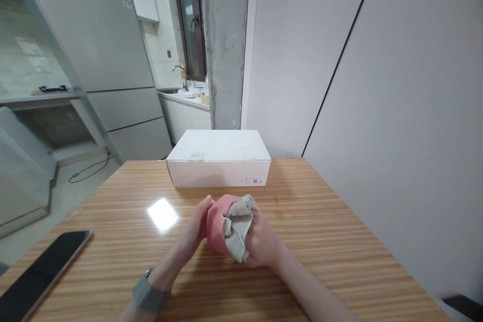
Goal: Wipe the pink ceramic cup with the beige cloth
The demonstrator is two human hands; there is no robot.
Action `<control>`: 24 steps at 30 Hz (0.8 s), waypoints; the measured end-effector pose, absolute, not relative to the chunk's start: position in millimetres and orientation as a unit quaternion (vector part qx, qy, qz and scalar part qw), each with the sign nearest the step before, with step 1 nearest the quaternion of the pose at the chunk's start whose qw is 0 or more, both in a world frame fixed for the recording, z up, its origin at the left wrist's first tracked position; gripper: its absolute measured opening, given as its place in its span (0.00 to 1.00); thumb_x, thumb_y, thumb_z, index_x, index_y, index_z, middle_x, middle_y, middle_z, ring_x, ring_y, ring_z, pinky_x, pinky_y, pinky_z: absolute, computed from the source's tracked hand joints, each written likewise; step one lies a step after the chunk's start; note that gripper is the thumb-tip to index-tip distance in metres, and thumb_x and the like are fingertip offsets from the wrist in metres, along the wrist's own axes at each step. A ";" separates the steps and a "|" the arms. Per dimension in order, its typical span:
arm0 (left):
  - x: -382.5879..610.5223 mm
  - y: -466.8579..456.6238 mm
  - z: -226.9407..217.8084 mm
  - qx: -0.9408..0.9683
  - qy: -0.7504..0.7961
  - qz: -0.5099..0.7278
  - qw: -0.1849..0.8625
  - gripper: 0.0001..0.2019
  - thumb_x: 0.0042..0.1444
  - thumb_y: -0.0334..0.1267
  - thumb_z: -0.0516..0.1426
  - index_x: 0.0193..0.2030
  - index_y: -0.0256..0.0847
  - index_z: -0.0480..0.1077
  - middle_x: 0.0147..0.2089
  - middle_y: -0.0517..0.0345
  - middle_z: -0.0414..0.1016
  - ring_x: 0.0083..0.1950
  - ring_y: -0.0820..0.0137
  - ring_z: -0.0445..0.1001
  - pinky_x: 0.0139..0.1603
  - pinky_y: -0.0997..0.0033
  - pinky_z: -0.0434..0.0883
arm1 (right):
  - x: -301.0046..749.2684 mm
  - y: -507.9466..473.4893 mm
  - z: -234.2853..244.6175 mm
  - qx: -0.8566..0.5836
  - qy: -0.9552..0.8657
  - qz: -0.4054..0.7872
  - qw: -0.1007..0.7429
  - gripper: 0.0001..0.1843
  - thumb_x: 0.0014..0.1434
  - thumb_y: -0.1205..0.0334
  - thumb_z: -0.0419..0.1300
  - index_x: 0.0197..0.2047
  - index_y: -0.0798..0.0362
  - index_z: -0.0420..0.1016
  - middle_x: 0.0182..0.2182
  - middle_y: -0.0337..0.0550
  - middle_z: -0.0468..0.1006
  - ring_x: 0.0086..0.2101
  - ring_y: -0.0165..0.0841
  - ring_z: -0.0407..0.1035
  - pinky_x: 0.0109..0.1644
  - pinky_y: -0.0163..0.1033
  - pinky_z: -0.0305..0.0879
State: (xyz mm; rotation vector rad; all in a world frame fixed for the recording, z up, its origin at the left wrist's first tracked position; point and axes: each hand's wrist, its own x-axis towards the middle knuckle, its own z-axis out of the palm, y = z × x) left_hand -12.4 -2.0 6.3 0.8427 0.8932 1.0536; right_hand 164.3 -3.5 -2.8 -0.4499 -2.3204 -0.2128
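A pink, rounded object point(218, 227) with a smooth surface, perhaps a bowl or pot, is held just above or on the wooden table; I cannot tell which. My left hand point(203, 219) grips its left side, the thumb and fingers partly hidden behind it. On its right side my right hand point(260, 241) presses a crumpled grey cloth point(240, 229) against the pink surface. The cloth covers much of that side, and the fingers under it are partly hidden. A grey band sits on my left wrist.
Behind my hands a white box point(219, 173) stands on the wooden table point(324, 231). A black phone point(45, 271) lies at the left edge. White panels point(396, 126) rise along the right side. Farther back are a fridge point(94, 35) and a sink tap point(181, 73).
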 end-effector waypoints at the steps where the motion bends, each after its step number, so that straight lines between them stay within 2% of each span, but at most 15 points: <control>1: -13.6 -0.3 5.8 0.375 0.414 0.462 0.689 0.21 0.54 0.56 0.54 0.33 0.38 0.74 0.30 0.57 0.78 0.38 0.64 0.76 0.45 0.65 0.69 | 162.0 -4.3 -4.3 -0.172 -0.909 -0.085 0.370 0.14 0.54 0.59 0.47 0.37 0.51 0.72 0.30 0.46 0.78 0.35 0.40 0.71 0.50 0.51 0.62; 4: -14.1 3.4 4.2 0.389 0.447 0.463 0.660 0.18 0.53 0.51 0.57 0.38 0.37 0.76 0.41 0.54 0.80 0.50 0.60 0.73 0.58 0.63 0.62 | 158.0 -5.5 -8.5 -0.163 -0.912 -0.091 0.366 0.13 0.53 0.58 0.48 0.34 0.51 0.71 0.27 0.45 0.77 0.32 0.39 0.71 0.47 0.49 0.64; 6: -13.5 5.1 2.2 0.411 0.455 0.480 0.628 0.15 0.53 0.48 0.59 0.38 0.38 0.77 0.43 0.55 0.80 0.54 0.59 0.71 0.62 0.64 0.58 | 157.9 -5.3 -9.8 -0.161 -0.909 -0.090 0.374 0.13 0.53 0.58 0.48 0.33 0.52 0.71 0.27 0.45 0.76 0.32 0.39 0.70 0.47 0.49 0.63; 11: -12.2 1.5 4.4 0.486 0.439 0.476 0.587 0.15 0.53 0.48 0.58 0.37 0.38 0.78 0.42 0.54 0.80 0.52 0.55 0.71 0.61 0.60 0.59 | 162.8 -5.5 -5.9 -0.182 -0.891 -0.060 0.412 0.13 0.54 0.59 0.46 0.34 0.52 0.70 0.28 0.47 0.76 0.33 0.40 0.69 0.47 0.49 0.63; 16: -7.1 -11.5 20.8 0.522 0.404 0.491 0.569 0.18 0.53 0.50 0.58 0.45 0.41 0.76 0.52 0.55 0.76 0.59 0.57 0.66 0.66 0.60 0.54 | 170.1 -7.8 2.1 -0.211 -0.876 -0.019 0.433 0.15 0.56 0.60 0.44 0.38 0.51 0.70 0.32 0.46 0.76 0.37 0.40 0.68 0.49 0.49 0.61; 19: -4.4 -16.4 24.3 0.506 0.385 0.476 0.608 0.21 0.55 0.50 0.57 0.50 0.40 0.73 0.58 0.52 0.71 0.63 0.57 0.61 0.66 0.59 0.52 | 174.5 -6.4 2.5 -0.226 -0.861 0.006 0.455 0.14 0.56 0.61 0.44 0.37 0.51 0.70 0.34 0.47 0.76 0.39 0.41 0.68 0.48 0.49 0.61; 22: -3.0 -15.7 18.7 0.479 0.331 0.449 0.678 0.22 0.56 0.47 0.57 0.56 0.41 0.68 0.62 0.52 0.67 0.63 0.57 0.61 0.64 0.59 0.56 | 177.9 -2.6 0.1 -0.243 -0.854 0.002 0.461 0.13 0.56 0.60 0.45 0.35 0.52 0.69 0.33 0.48 0.76 0.39 0.41 0.69 0.47 0.49 0.63; 24: -2.5 -11.6 11.8 0.454 0.311 0.457 0.699 0.20 0.55 0.45 0.57 0.53 0.41 0.69 0.56 0.52 0.72 0.57 0.59 0.67 0.57 0.61 0.63 | 177.7 -0.5 -1.3 -0.233 -0.863 -0.037 0.446 0.13 0.56 0.60 0.45 0.35 0.52 0.70 0.32 0.48 0.77 0.38 0.42 0.70 0.47 0.50 0.63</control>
